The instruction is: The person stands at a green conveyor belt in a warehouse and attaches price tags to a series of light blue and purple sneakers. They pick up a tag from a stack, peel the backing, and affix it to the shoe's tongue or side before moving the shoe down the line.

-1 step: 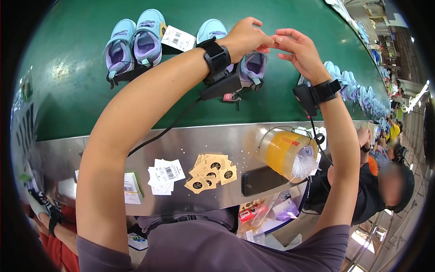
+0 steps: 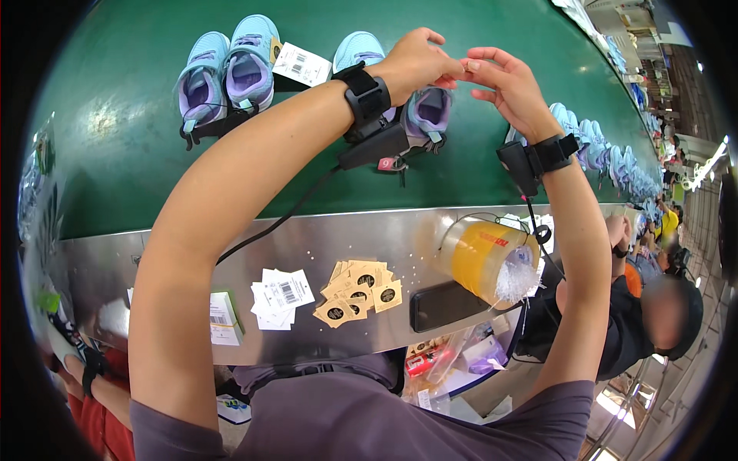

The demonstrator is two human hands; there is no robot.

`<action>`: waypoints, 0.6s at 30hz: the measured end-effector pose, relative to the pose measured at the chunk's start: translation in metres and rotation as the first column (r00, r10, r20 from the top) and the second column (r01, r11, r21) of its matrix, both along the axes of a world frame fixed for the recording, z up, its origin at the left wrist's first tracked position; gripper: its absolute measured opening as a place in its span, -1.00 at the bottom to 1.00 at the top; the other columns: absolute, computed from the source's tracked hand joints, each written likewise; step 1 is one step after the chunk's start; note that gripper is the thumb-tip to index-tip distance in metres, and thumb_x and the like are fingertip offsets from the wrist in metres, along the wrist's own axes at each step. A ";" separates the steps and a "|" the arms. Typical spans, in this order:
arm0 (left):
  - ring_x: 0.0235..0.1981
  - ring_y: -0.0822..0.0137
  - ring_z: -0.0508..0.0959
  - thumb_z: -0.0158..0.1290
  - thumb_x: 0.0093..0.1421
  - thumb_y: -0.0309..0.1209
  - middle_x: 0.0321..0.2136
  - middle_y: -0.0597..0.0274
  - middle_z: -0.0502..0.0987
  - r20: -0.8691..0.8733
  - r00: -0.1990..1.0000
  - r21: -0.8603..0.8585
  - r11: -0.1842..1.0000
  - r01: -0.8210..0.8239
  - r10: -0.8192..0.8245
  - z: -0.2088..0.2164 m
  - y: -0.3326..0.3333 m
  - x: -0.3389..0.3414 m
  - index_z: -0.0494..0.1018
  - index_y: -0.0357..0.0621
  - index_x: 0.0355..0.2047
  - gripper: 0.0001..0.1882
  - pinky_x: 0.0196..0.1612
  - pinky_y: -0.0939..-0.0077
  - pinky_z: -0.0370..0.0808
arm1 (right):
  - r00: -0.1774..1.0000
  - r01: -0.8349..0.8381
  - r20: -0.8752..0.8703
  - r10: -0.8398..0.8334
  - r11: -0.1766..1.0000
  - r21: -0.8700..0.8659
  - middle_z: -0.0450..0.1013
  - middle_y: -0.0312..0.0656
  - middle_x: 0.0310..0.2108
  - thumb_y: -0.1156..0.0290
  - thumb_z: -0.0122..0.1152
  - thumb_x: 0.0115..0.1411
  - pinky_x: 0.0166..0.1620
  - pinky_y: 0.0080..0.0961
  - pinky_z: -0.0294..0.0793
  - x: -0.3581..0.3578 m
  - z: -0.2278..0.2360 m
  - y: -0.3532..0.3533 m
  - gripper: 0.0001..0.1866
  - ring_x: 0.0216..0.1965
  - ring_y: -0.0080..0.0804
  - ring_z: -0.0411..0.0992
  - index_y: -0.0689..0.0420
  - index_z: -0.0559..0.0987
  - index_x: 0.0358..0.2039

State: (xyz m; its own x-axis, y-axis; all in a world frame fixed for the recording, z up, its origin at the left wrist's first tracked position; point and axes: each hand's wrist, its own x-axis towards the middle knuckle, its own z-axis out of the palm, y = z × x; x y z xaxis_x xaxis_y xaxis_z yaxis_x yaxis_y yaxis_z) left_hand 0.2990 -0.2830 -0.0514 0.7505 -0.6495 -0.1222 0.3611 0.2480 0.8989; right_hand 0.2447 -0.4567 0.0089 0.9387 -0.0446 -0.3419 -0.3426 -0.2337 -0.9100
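Above a pair of light-blue and lavender sneakers, my two hands meet at their fingertips. My left hand (image 2: 417, 63) is bent at the wrist, its thumb and fingers pinched together. Opposite it, my right hand (image 2: 503, 83) has thumb and forefinger closed, the other fingers loosely curved. Whatever lies between the fingertips is too small to make out. Under the hands, one sneaker (image 2: 360, 50) of that pair and its mate (image 2: 429, 111) are partly covered. Another pair stands to the left: a left shoe (image 2: 204, 81) and a right shoe (image 2: 251, 65) with a white barcode tag (image 2: 302, 64).
On the steel ledge (image 2: 269, 238) lie white tags (image 2: 280, 298), brown tags (image 2: 357, 292), a black phone (image 2: 446, 306) and a tilted yellow-banded tub (image 2: 480, 265) of clear plastic fasteners. More sneakers (image 2: 592, 146) line the green belt (image 2: 307, 177). A co-worker (image 2: 607, 326) sits at right.
My hands and the sneakers look unmoved. At the far left rim, clear plastic packaging near another person's gloved hand has shifted.
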 end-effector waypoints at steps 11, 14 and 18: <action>-0.28 0.34 0.56 0.12 0.11 -0.48 -0.32 0.06 0.54 -0.018 0.990 0.009 0.990 0.140 -0.140 -0.003 0.008 0.009 0.15 -0.46 0.09 -0.41 -0.14 0.54 0.51 | 0.988 -0.064 0.135 0.077 0.993 -0.095 0.50 -0.03 -0.25 0.43 0.19 0.17 -0.18 -0.53 0.56 0.005 -0.005 0.003 -0.66 -0.23 -0.34 0.53 0.30 0.38 -0.09; -0.21 0.34 0.55 0.05 0.16 -0.50 -0.26 0.06 0.53 0.058 0.993 0.017 0.995 0.099 -0.100 -0.011 0.020 0.013 0.17 -0.42 0.12 -0.46 -0.14 0.55 0.50 | 0.949 -0.153 0.252 0.192 0.974 -0.166 0.51 -0.07 -0.37 0.45 0.18 0.14 -0.26 -0.47 0.56 0.018 -0.013 0.012 -0.78 -0.38 -0.27 0.55 0.24 0.47 -0.21; -0.22 0.37 0.54 0.06 0.17 -0.50 -0.24 0.06 0.53 0.103 0.989 0.052 0.994 0.097 -0.102 -0.010 0.025 0.012 0.16 -0.40 0.14 -0.45 -0.16 0.56 0.49 | 0.889 -0.161 0.333 0.315 0.894 -0.417 0.47 -0.18 -0.56 0.54 0.16 0.04 -0.45 -0.57 0.44 0.024 -0.016 0.026 -0.93 -0.51 -0.53 0.45 0.25 0.46 -0.48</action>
State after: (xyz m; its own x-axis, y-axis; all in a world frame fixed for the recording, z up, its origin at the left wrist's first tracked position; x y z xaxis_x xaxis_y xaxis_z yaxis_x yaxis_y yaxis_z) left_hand 0.3113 -0.2575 -0.0618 0.6926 -0.7170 -0.0783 0.2847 0.1720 0.9431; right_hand 0.2686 -0.4306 -0.0073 0.9882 0.1474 0.0417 0.1236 -0.6059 -0.7859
